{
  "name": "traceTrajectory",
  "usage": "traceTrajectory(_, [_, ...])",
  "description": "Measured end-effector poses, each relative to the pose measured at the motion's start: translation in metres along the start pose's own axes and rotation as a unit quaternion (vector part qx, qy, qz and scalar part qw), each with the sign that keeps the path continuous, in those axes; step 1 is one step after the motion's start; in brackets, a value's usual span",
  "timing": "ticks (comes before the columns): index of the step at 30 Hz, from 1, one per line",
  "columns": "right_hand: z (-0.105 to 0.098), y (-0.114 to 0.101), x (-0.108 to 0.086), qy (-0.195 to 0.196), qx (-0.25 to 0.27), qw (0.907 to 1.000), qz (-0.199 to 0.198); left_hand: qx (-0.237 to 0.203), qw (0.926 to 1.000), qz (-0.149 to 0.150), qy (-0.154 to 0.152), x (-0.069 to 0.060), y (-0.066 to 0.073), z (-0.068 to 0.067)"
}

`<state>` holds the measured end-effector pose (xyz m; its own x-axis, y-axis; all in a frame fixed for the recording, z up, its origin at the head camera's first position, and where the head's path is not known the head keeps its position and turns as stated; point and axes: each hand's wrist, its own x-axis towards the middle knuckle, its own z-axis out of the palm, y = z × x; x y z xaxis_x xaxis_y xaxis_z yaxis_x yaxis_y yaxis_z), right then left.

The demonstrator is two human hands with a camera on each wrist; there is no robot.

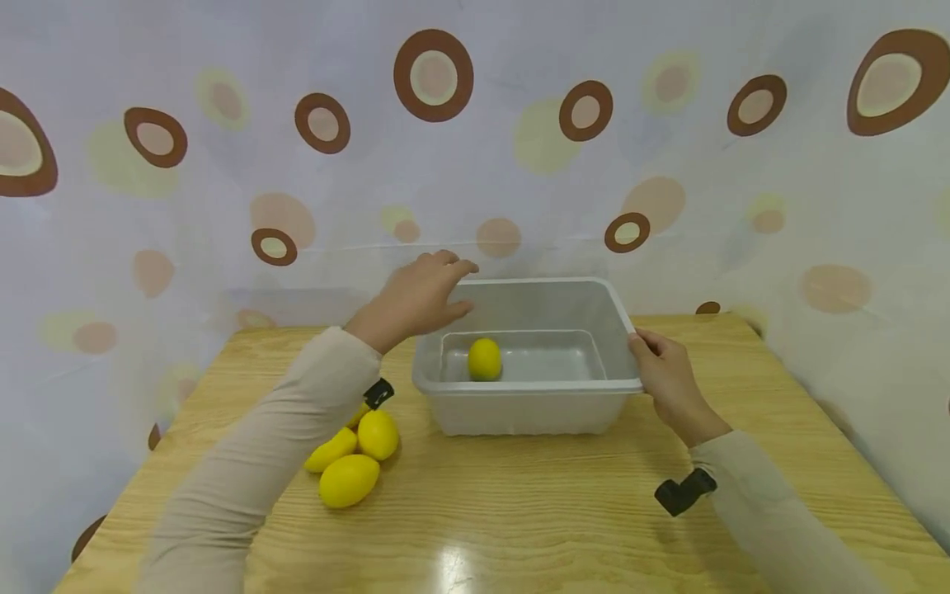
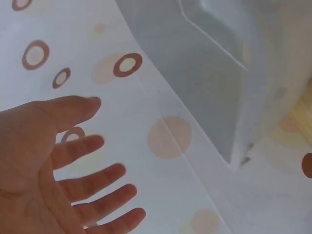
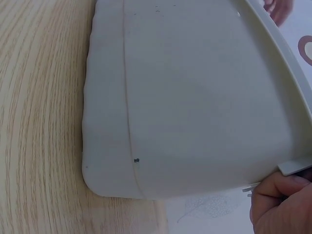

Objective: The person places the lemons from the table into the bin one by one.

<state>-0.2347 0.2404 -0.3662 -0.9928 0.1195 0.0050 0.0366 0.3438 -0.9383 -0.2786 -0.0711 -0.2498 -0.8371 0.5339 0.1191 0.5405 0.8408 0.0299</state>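
A white plastic bin (image 1: 534, 411) stands on the table with one yellow lemon (image 1: 485, 360) on its floor, left of the middle. My right hand (image 1: 670, 381) grips the bin's right rim; the right wrist view shows its curled fingers (image 3: 280, 195) at the rim corner. Above the bin's left rim hovers my left hand (image 1: 419, 297), fingers spread and holding nothing. In the left wrist view that hand (image 2: 63, 170) is apart from the bin (image 2: 204, 87). Below my left forearm lie more yellow fruits, among them a lemon (image 1: 378, 435) and another lemon (image 1: 349, 481).
A longer yellow fruit (image 1: 331, 450) lies partly under the left sleeve, with another mostly hidden behind it. The wooden table (image 1: 519, 511) ends at a patterned curtain (image 1: 475, 181) behind the bin. Black straps (image 1: 684, 492) with small devices sit on both wrists.
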Motion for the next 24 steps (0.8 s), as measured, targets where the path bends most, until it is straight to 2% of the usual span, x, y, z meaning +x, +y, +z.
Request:
traceTrajectory(5, [-0.002,0.000,-0.001,0.000,0.002,1.0000,0.000,-0.008,0.9947,0.032,0.098,-0.048,-0.017,0.020])
traceTrajectory(7, [-0.002,0.000,-0.001,0.000,0.003,1.0000,-0.001,-0.009,0.9914,0.042,0.124,-0.068,-0.024,0.031])
traceTrajectory(9, [-0.003,-0.001,-0.002,0.003,0.004,1.0000,-0.002,-0.010,0.9896,0.043,0.137,-0.087,-0.030,0.044])
traceTrajectory(11, [-0.004,-0.001,-0.002,0.008,0.004,1.0000,0.001,-0.014,0.9896,0.037,0.138,-0.104,-0.033,0.056])
traceTrajectory(17, [-0.003,0.000,0.000,0.006,0.009,0.9999,0.003,-0.016,0.9934,0.006,0.114,-0.149,-0.036,0.093])
traceTrajectory(20, [-0.002,0.001,0.001,0.004,0.008,1.0000,0.000,-0.012,0.9947,-0.007,0.102,-0.168,-0.037,0.109])
traceTrajectory(24, [-0.001,0.003,0.001,0.002,0.009,0.9999,0.003,-0.010,0.9953,-0.009,0.096,-0.186,-0.037,0.127])
